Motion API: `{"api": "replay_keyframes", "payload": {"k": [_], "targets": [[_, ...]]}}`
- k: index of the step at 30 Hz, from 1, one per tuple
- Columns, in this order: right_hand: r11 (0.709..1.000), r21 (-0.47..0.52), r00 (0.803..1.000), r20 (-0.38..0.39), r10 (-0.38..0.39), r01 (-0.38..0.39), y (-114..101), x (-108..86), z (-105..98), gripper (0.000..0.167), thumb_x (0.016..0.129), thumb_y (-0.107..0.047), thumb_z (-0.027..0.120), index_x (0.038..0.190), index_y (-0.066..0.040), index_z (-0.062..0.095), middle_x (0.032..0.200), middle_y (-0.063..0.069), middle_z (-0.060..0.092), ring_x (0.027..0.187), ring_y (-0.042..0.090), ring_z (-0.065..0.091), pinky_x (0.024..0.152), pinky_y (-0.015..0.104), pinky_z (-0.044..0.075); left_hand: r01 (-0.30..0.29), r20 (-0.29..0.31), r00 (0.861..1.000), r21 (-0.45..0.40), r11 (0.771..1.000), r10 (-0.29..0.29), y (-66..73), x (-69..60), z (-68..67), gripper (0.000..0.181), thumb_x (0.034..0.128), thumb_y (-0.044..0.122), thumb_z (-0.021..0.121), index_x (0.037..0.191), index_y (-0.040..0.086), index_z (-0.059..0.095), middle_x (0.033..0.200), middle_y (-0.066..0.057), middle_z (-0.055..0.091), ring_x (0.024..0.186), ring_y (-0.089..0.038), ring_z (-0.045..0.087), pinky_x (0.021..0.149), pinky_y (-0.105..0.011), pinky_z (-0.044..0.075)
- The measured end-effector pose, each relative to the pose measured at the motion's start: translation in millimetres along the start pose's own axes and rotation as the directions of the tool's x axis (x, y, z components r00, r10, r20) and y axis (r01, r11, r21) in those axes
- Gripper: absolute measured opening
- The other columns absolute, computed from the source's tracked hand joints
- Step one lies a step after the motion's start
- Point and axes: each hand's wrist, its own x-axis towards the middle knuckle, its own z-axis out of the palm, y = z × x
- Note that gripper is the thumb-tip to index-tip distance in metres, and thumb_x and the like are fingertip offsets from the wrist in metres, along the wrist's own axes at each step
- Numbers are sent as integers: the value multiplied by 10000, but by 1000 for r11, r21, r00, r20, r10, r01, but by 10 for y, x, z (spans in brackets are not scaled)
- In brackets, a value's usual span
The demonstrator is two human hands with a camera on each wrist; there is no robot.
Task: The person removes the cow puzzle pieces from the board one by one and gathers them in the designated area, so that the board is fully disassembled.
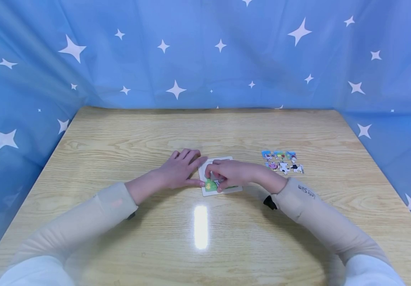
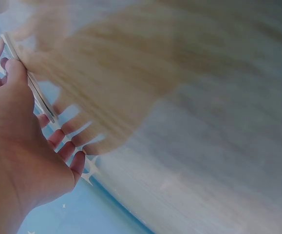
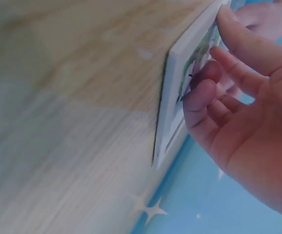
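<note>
In the head view a small white-bordered puzzle tray (image 1: pixel 231 158) lies mid-table, with a green puzzle piece (image 1: pixel 210 186) in its near left corner. My left hand (image 1: pixel 180 169) rests at the tray's left side with fingers spread, thumb and index finger touching its border. Over the tray, my right hand (image 1: pixel 232 171) reaches in from the right, fingers bent down onto the picture. The right wrist view shows the right thumb (image 3: pixel 238 36) against the tray's border (image 3: pixel 172 73) and the other fingertips touching the picture. Part of the picture is hidden under this hand.
Several loose puzzle pieces (image 1: pixel 283 167) with cartoon animals lie in two rows right of the tray, beyond the right forearm. The wooden table (image 1: pixel 148 238) runs back to a blue star-patterned curtain (image 1: pixel 205 59). A bright reflection marks the tabletop in front.
</note>
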Motion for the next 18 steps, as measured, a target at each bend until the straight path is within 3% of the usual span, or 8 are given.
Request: {"api": "replay_keyframes", "payload": {"k": [8,18], "targets": [[1000,-4,1000,11,-2,2,-26,-3,-17,378,921,-104,779,1203,-109,526,1016,41,513,799,128,481,767,288,445,-2,-7,1000,5,1000,2,8,4,-8,865,980,651,537,1612,105,313,1579,-175,315,1417,-349,307,1033,-531,359],[997,-13,992,-92,-83,82,-3,-29,61,422,878,-58,812,1154,-98,495,911,23,554,767,105,491,762,292,469,0,-14,1000,-8,1000,0,-4,0,3,871,971,648,555,1609,105,317,1572,-171,319,1408,-347,313,1018,-516,363]]}}
